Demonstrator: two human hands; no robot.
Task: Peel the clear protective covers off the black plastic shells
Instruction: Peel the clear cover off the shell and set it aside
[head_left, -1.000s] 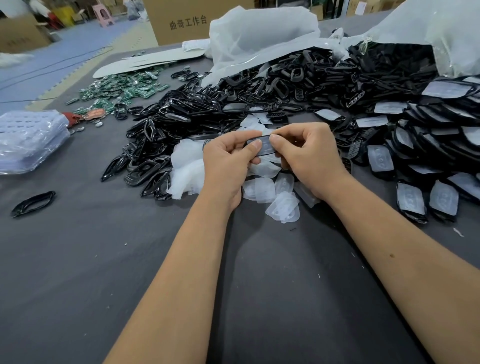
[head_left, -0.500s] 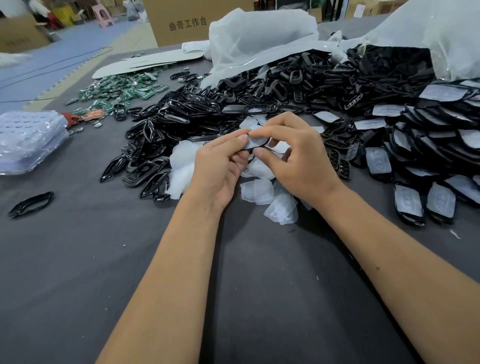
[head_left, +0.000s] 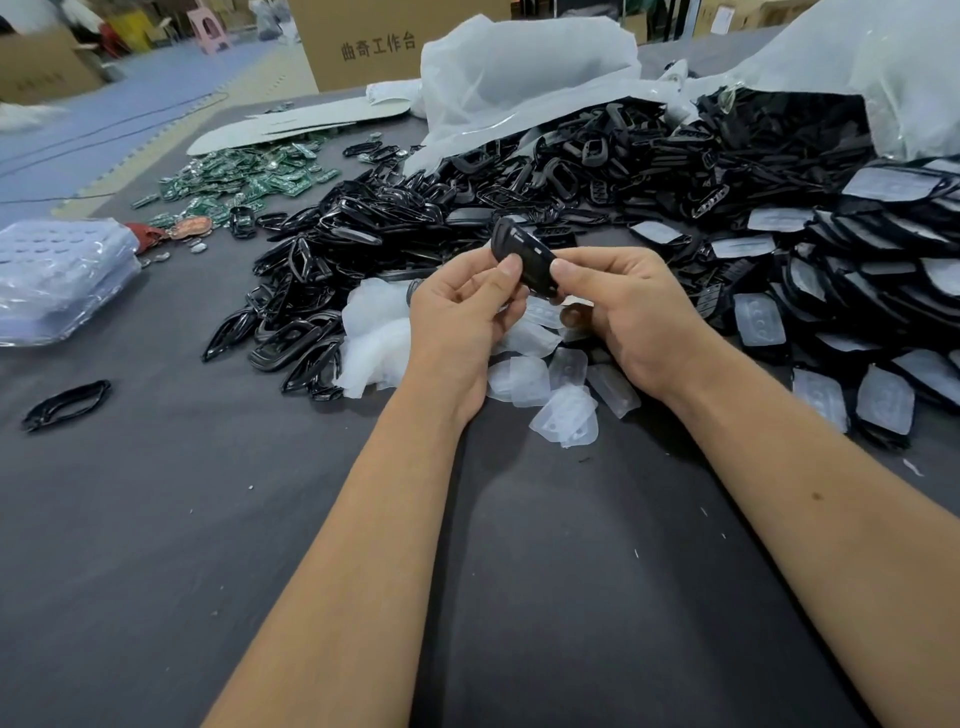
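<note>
So both hands are up over the grey desk (head_left: 156, 519), sharing one black shell (head_left: 524, 260). Left hand (head_left: 457, 322) has its grip closed on it, thumb pressed to the shell's near left edge with the fingers curled behind. Right hand (head_left: 623, 312) is gripping the shell's right end the same way, thumb on top, and there's a clear cover (head_left: 574, 303) tucked under its curled fingers, though I can't really tell how it's held. The shell is tilted, upper end pointing away, and its face looks bare and glossy.

Right below the shell sits a loose heap of peeled covers (head_left: 540, 379) on the desk. Behind the shell and to its left is a big pile of black frames (head_left: 363, 234), and to the shell's right are rows of covered shells (head_left: 831, 312). Far left of the shell lies a stack of clear trays (head_left: 57, 280), with green circuit boards (head_left: 244, 176) behind that.
</note>
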